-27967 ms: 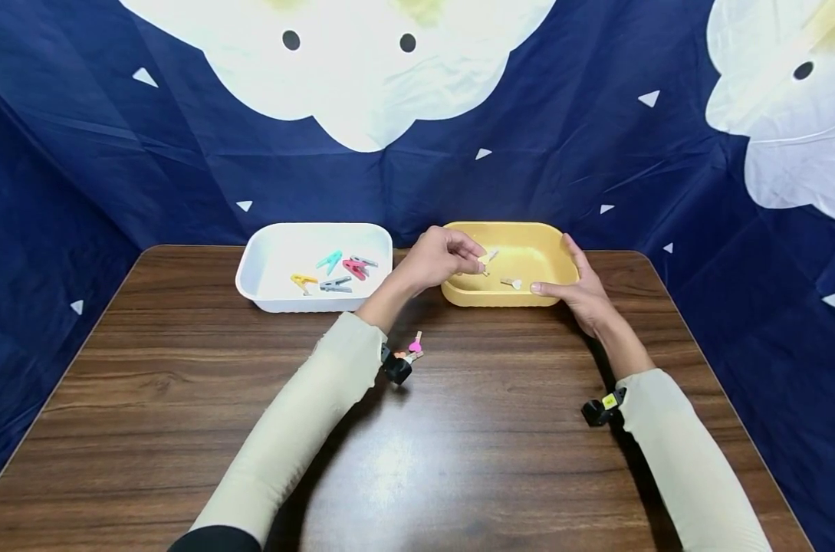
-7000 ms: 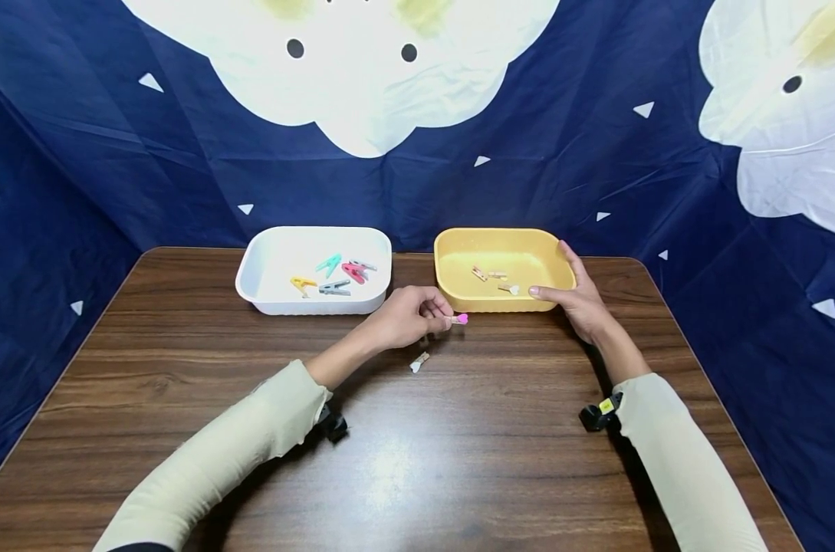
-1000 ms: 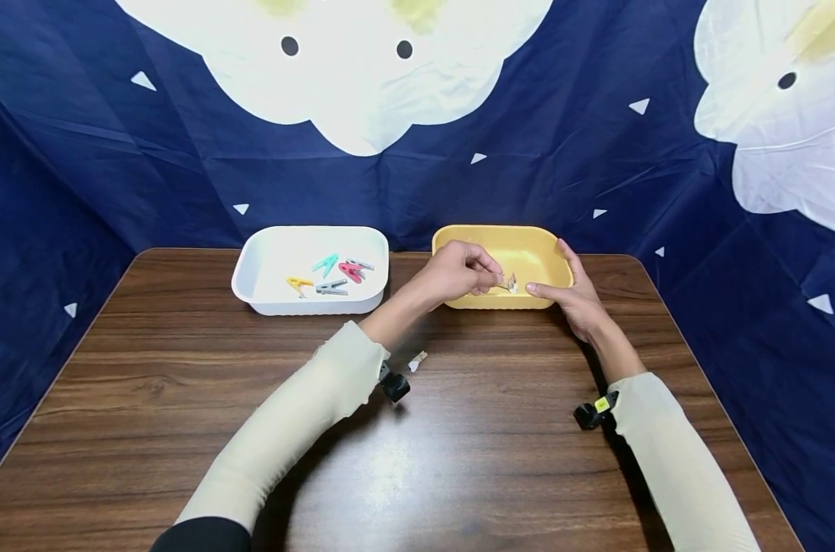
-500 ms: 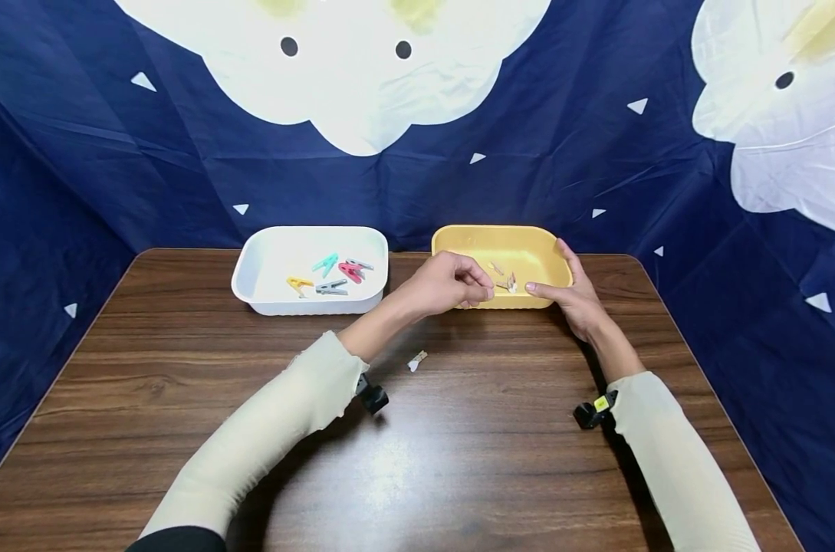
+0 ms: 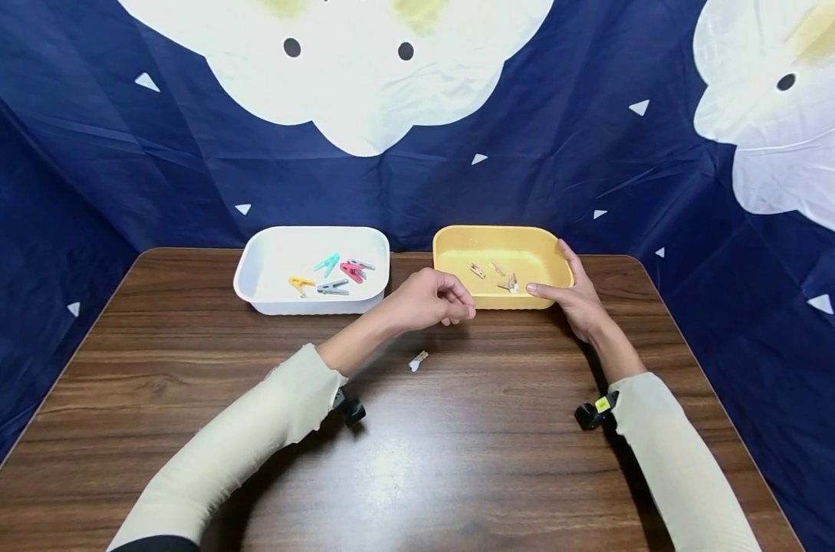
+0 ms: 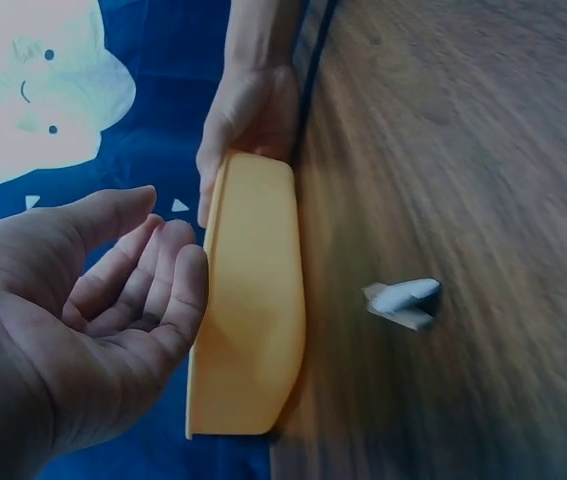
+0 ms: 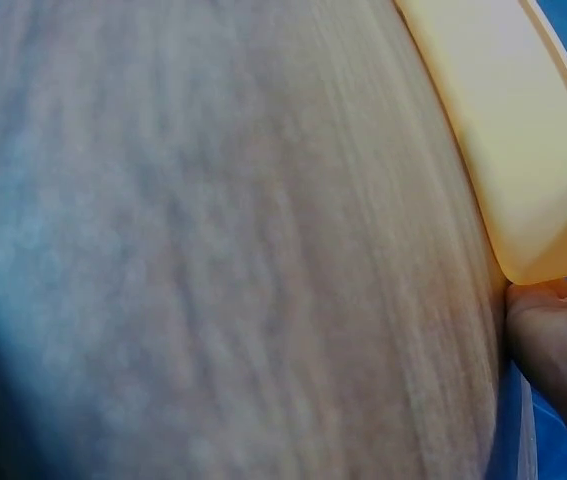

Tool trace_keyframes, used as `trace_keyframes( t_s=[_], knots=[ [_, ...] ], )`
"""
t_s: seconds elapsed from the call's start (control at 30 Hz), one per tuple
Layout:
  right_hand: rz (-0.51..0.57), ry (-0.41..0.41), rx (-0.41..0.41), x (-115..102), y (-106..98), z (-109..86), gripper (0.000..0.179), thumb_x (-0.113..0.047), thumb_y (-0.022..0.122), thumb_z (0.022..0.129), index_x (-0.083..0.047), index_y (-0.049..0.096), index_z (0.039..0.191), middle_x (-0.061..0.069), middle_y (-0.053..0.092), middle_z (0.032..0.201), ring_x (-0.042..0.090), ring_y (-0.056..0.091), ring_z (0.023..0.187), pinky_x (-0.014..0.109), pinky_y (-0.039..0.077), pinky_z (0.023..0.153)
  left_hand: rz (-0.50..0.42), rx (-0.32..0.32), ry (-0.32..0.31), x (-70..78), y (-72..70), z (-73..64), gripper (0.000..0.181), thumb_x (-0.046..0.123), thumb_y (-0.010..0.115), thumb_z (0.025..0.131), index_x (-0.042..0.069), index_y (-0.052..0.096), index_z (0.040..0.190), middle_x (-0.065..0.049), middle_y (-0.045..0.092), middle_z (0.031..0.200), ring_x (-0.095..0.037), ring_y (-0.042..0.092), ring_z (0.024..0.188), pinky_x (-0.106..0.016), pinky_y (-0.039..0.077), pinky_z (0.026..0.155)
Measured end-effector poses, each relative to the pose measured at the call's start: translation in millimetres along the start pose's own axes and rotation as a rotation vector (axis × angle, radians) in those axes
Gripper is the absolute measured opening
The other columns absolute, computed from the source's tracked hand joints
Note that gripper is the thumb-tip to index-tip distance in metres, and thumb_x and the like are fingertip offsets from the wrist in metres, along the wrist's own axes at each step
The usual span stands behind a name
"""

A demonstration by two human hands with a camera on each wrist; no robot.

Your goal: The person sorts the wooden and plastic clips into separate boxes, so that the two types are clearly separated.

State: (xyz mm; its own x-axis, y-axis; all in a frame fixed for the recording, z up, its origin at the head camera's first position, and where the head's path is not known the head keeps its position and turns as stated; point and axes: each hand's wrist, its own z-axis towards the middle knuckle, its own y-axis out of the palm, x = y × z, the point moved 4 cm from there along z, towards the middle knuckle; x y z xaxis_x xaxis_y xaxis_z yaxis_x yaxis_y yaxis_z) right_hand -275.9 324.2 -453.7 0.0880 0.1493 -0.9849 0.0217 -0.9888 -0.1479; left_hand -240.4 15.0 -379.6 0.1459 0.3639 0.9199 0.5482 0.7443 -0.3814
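My left hand hovers over the table just in front of the yellow tray, its fingers loosely curled and holding nothing, as the left wrist view also shows. Below it on the wood lies a small wooden clothespin with a white heart, blurred in the left wrist view. My right hand grips the yellow tray's right end, its thumb over the front rim and its fingers along the side. Inside that tray are several mini clothespins, some bunched near the thumb.
A white tray stands left of the yellow one and holds several larger plastic clothespins in teal, pink, yellow and grey. Both trays sit at the back of the wooden table, before a dark blue curtain.
Since the older frames, mini clothespins have gone from the table into the yellow tray, and my left hand has let go of the pink-heart one. It has just drawn back leftward. My right hand stays put.
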Motion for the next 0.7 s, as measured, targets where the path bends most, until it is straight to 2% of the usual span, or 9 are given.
trace_keyframes(
  t_s=[0.17, 0.4, 0.7],
  knots=[
    [-0.007, 0.006, 0.003, -0.2, 0.1, 0.1, 0.117, -0.006, 0.086, 0.098, -0.037, 0.012, 0.183, -0.007, 0.007, 0.192, 0.022, 0.022, 0.174, 0.034, 0.028, 0.141, 0.036, -0.005, -0.025, -8.9, -2.9, -6.4, 0.010, 0.013, 0.087, 0.099, 0.006, 0.084, 0.105, -0.001, 0.076, 0.082, -0.010, 0.068, 0.076, -0.043, 0.066, 0.083],
    [0.007, 0.007, 0.010, -0.1, -0.7, 1.1, 0.117, -0.005, 0.085, 0.098, -0.036, 0.012, 0.183, -0.006, 0.007, 0.192, 0.022, 0.022, 0.175, 0.036, 0.026, 0.142, 0.056, -0.013, -0.043, -16.0, -4.9, -14.7, 0.011, 0.015, 0.088, 0.097, 0.008, 0.084, 0.104, 0.003, 0.075, 0.080, -0.011, 0.067, 0.074, -0.024, 0.057, 0.071],
    [0.004, 0.011, 0.000, 1.6, 0.1, 1.8, 0.117, -0.005, 0.085, 0.098, -0.036, 0.011, 0.183, -0.006, 0.006, 0.192, 0.022, 0.022, 0.174, 0.036, 0.026, 0.141, 0.088, -0.012, -0.074, -27.4, -7.2, -24.9, 0.013, 0.020, 0.090, 0.096, 0.011, 0.084, 0.102, 0.003, 0.076, 0.081, -0.012, 0.066, 0.072, -0.024, 0.052, 0.066]
  ],
)
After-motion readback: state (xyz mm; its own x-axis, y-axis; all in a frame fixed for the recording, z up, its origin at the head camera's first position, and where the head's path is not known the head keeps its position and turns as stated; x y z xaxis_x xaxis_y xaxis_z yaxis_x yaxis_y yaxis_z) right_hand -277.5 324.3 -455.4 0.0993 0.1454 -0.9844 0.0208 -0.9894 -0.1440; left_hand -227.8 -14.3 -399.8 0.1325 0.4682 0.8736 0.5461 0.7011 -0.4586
